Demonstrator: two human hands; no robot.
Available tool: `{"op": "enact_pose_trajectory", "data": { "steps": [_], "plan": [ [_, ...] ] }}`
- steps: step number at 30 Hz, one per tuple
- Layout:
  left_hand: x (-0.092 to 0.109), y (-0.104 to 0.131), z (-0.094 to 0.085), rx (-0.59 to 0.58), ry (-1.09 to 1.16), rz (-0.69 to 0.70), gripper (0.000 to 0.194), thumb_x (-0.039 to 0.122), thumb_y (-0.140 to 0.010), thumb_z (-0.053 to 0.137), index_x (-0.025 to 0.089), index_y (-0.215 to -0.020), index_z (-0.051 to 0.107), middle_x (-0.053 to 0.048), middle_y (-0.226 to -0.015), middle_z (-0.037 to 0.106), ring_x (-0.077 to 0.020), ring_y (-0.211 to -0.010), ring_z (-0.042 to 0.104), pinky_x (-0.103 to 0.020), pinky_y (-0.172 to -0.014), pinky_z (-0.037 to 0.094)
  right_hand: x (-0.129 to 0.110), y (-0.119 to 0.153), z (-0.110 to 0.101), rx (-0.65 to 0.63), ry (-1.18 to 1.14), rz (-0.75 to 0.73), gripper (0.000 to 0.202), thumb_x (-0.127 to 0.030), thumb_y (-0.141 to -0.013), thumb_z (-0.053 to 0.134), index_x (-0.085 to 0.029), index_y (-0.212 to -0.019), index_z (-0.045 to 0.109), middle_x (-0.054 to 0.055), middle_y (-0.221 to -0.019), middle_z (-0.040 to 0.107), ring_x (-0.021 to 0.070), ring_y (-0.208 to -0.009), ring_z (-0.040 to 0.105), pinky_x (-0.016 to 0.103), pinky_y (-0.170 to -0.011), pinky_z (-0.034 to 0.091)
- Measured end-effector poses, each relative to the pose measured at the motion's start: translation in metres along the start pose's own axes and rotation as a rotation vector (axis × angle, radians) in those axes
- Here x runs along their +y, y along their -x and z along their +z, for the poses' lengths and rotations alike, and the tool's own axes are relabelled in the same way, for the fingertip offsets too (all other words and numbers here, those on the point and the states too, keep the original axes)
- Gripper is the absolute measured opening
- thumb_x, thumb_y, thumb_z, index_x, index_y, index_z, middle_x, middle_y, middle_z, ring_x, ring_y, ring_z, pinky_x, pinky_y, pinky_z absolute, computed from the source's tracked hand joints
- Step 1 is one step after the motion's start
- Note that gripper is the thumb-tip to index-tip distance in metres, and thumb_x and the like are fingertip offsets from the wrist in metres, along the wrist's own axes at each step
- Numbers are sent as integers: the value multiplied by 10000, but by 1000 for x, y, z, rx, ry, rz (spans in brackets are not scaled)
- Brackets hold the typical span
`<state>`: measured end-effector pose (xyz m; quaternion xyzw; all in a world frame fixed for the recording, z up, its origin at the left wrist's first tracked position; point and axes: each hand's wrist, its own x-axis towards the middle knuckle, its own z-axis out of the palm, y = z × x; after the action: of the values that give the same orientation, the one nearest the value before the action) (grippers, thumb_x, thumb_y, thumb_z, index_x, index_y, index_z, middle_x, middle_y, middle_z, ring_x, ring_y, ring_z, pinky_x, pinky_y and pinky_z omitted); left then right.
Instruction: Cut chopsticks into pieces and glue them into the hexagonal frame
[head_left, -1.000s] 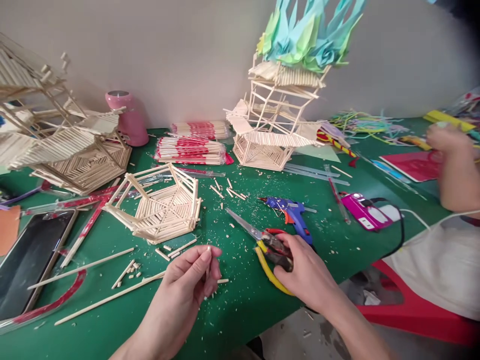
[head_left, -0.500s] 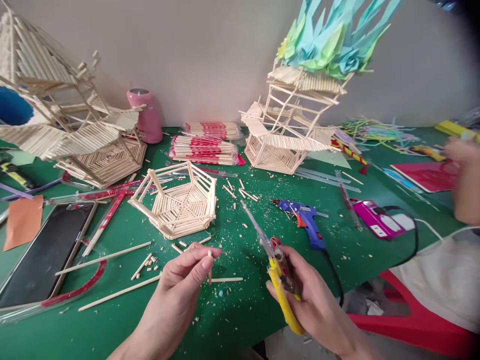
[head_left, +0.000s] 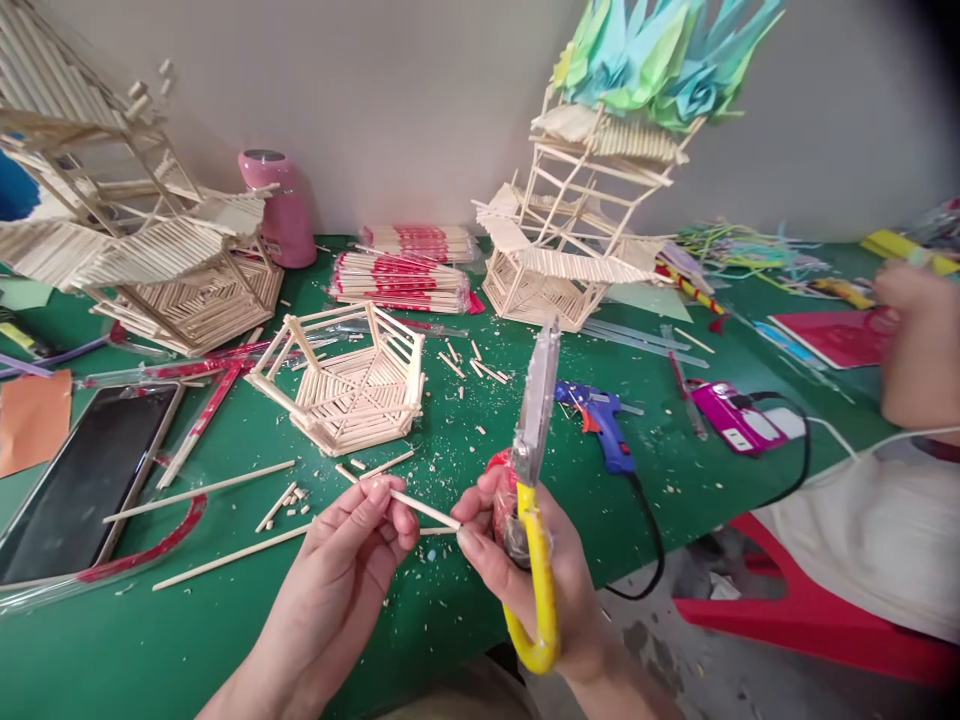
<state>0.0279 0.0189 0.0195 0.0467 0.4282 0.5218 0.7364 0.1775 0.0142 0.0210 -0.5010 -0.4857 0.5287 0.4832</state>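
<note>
Between the fingertips of my left hand (head_left: 337,565) is a thin wooden stick (head_left: 424,510), pinched and pointing right. My right hand (head_left: 555,570) grips scissors (head_left: 534,430) with a yellow handle and a red one, blades upward. Its thumb and fingertips touch the stick's right end. Just beyond my hands, a small six-sided stick frame (head_left: 356,436) with a woven-looking floor rests on the green table (head_left: 442,640). Longer sticks and short cut pieces (head_left: 281,505) lie around my left hand.
Stick towers (head_left: 161,255) (head_left: 559,265) stand left and back right. Bundled sticks (head_left: 401,283) and a pink bottle (head_left: 281,215) are behind. A blue glue gun (head_left: 604,420) and its cable lie right. A phone (head_left: 97,480) is left. Another person's hand (head_left: 911,300) is far right.
My hands have come together, the right moving left to touch the stick. The stick has turned from upright to nearly level. The scissors have swung more upright.
</note>
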Motion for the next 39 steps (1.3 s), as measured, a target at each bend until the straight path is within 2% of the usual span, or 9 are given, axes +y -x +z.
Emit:
{"op": "enact_pose_trajectory", "data": {
  "steps": [4,6,9,12,15,22,30,35,39],
  "plan": [
    [0,2,-2,-24,-137,26,103,273,-719,702,170,-730,703,-6,-607,615,-110,-593,548,-205,-617,477,-8,-6,0,54,76,-16,253,-271,-707,668,-227,-858,469,-34,-635,578,112,-498,560,222,-467,500],
    [1,3,-3,-48,-406,106,134,313,-726,685,183,-695,706,-27,-638,640,-148,-639,566,-234,-641,468,-11,-8,-2,59,103,-8,253,-277,-710,663,-230,-862,466,-49,-601,556,109,-472,538,226,-456,493],
    [3,5,0,-119,-906,359,109,298,-713,686,214,-749,745,-79,-787,701,-230,-770,602,-286,-723,455,-8,-10,-4,28,111,25,258,-267,-706,666,-235,-868,467,-57,-601,529,112,-491,531,231,-467,488],
    [3,7,7,-287,-1113,477,158,289,-781,607,244,-824,752,-78,-765,701,-229,-706,608,-283,-672,449,-4,-10,-4,-15,107,47,288,-228,-686,682,-231,-886,475,-48,-670,524,117,-565,542,228,-517,486],
    [2,6,10,-335,-1091,438,226,311,-841,529,226,-759,722,-39,-628,628,-170,-569,534,-240,-558,412,-6,-10,-10,-67,128,68,287,-208,-702,667,-232,-913,474,-54,-708,497,104,-597,522,210,-543,475],
    [1,4,-6,-122,-808,356,255,418,-824,572,213,-845,723,-28,-674,601,-154,-628,493,-219,-571,393,-20,-4,-40,-259,463,142,386,-159,-662,680,-248,-957,448,-78,-679,473,79,-531,494,170,-495,475],
    [0,-6,-16,-136,-616,367,204,395,-808,616,264,-904,739,-22,-864,672,-157,-741,549,-214,-663,432,-21,3,-48,-283,965,-93,425,-248,-635,689,-229,-992,460,22,-753,606,194,-609,599,297,-521,526],
    [1,-8,-19,-108,-606,412,151,354,-792,644,292,-890,740,-6,-870,692,-160,-767,580,-213,-695,458,-20,1,-47,-298,1031,-154,435,-266,-635,698,-215,-995,458,55,-826,637,229,-685,627,331,-563,533],
    [4,-6,-17,-105,-674,475,137,313,-804,629,284,-872,745,-2,-763,682,-144,-675,560,-198,-622,446,-21,0,-44,-310,1028,-168,449,-253,-631,703,-210,-1003,454,60,-839,648,229,-696,630,323,-571,533]
  ]
}}
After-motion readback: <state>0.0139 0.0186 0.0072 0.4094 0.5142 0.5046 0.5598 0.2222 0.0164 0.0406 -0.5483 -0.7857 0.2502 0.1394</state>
